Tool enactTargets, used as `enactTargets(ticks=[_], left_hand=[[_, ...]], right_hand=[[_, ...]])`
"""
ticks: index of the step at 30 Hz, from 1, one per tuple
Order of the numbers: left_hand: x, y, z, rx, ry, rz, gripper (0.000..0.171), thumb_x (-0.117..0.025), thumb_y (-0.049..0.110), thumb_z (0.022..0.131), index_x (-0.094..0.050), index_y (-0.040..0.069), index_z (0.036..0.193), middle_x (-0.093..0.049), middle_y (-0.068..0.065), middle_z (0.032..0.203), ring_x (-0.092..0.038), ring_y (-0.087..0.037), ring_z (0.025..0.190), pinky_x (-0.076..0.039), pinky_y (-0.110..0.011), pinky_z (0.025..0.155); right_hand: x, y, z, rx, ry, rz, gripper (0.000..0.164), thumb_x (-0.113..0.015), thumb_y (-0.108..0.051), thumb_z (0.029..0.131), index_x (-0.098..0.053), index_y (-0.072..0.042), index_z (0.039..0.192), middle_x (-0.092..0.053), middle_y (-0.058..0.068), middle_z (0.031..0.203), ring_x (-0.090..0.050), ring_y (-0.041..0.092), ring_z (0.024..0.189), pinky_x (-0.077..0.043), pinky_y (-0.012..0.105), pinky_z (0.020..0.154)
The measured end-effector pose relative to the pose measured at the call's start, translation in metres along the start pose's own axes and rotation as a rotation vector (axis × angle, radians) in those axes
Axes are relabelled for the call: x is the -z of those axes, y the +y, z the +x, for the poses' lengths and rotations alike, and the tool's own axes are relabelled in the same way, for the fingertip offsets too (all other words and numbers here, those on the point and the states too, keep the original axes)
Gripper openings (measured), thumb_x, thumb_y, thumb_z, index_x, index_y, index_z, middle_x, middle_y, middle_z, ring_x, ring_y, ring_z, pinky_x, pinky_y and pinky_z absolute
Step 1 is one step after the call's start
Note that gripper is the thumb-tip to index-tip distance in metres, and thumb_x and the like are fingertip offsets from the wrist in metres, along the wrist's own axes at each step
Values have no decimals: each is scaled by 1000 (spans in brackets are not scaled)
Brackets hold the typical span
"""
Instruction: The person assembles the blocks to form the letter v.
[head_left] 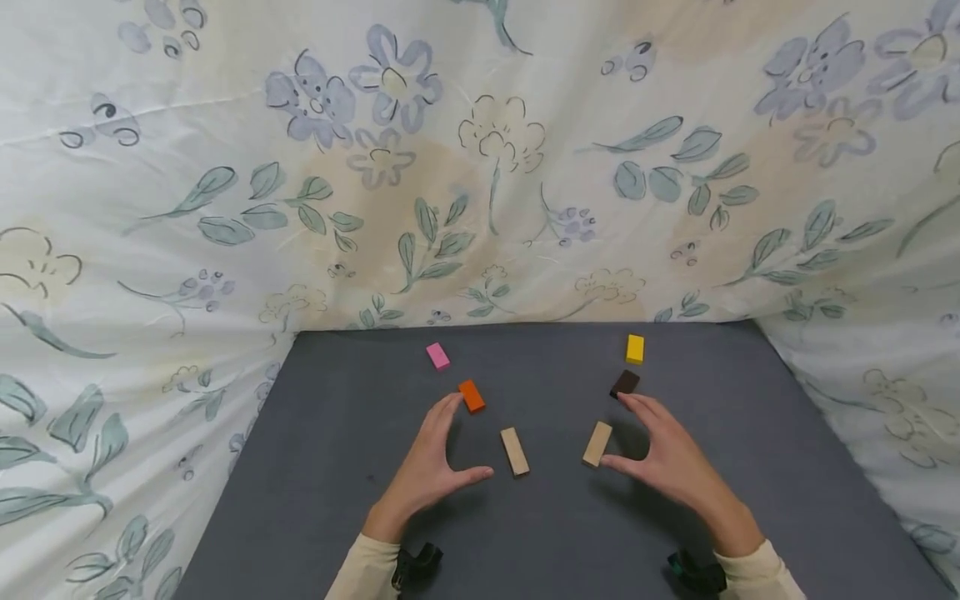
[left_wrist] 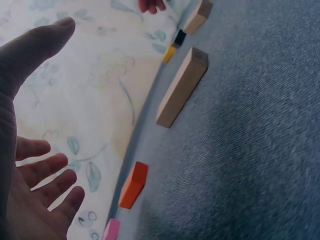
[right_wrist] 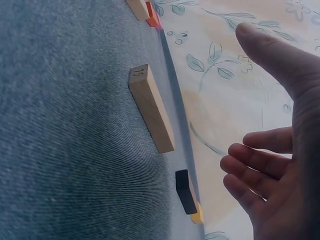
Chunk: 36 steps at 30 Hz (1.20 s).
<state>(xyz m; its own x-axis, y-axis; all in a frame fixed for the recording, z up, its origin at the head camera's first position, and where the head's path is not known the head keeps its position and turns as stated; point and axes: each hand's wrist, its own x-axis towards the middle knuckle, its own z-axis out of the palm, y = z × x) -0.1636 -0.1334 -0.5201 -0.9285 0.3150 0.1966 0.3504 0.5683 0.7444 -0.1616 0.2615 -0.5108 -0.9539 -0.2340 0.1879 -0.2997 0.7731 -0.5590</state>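
Two plain wooden blocks lie on the dark grey table in the head view, a left wooden block (head_left: 514,452) and a right wooden block (head_left: 597,443). My left hand (head_left: 429,467) is spread in a wide C, thumb toward the left wooden block and fingertips by an orange block (head_left: 472,396). Nothing is in its grasp. My right hand (head_left: 670,454) mirrors it, thumb tip beside the right wooden block and fingertips near a dark brown block (head_left: 625,383). In the right wrist view, a number is marked on the end of the right wooden block (right_wrist: 151,110).
A pink block (head_left: 438,356) lies farther back on the left, and a yellow block (head_left: 635,349) at the back right. The grey tabletop (head_left: 315,467) meets a flowered cloth (head_left: 420,250) along its back and sides. Dark straps circle both wrists.
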Motion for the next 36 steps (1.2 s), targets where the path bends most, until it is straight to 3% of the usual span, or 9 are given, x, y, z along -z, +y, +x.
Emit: enactTargets(ticks=[4,10,15,21,29,36], left_hand=[[-5,-4,1,-4,-26,-4,116,-96,42,82,-30,11,172,-27,-13,175,-32,-36,157,-34,-66,121],[-7,-9,-3,20,0,-22,115,-99,38,79,-34,10,170,-31,-16,173,-35,-39,155,-35,-69,118],[-16,-9,2,27,-58,-35,116,-96,45,82,-31,11,172,-29,-13,174,-34,-37,156,-34,-66,120],[-27,-11,7,42,-53,-59,114,-97,42,80,-34,9,170,-33,-13,172,-38,-37,153,-36,-66,119],[-38,-13,11,11,-111,-30,114,-96,47,82,-34,8,169,-33,-13,172,-39,-35,153,-37,-63,119],[-45,-13,12,43,-157,-29,112,-96,49,81,-37,12,168,-35,-10,172,-39,-33,154,-35,-60,122]], right_hand=[[-5,4,-1,0,11,10,104,-97,-46,80,-49,1,159,-49,27,154,-52,52,136,-47,74,100],[-15,7,2,14,-5,31,104,-94,-54,83,-48,0,159,-52,23,151,-57,46,131,-49,70,99],[-16,14,-1,-7,20,18,102,-98,-46,80,-51,1,157,-57,20,146,-59,42,127,-50,68,99],[-22,17,2,17,-6,4,104,-94,-55,82,-51,3,156,-58,21,144,-60,42,126,-51,66,99],[-30,16,3,34,-18,13,93,-95,-45,83,-57,5,150,-60,21,141,-63,40,122,-54,62,98],[-34,18,4,21,-33,5,90,-96,-43,82,-58,4,149,-61,19,139,-64,35,115,-55,58,94]])
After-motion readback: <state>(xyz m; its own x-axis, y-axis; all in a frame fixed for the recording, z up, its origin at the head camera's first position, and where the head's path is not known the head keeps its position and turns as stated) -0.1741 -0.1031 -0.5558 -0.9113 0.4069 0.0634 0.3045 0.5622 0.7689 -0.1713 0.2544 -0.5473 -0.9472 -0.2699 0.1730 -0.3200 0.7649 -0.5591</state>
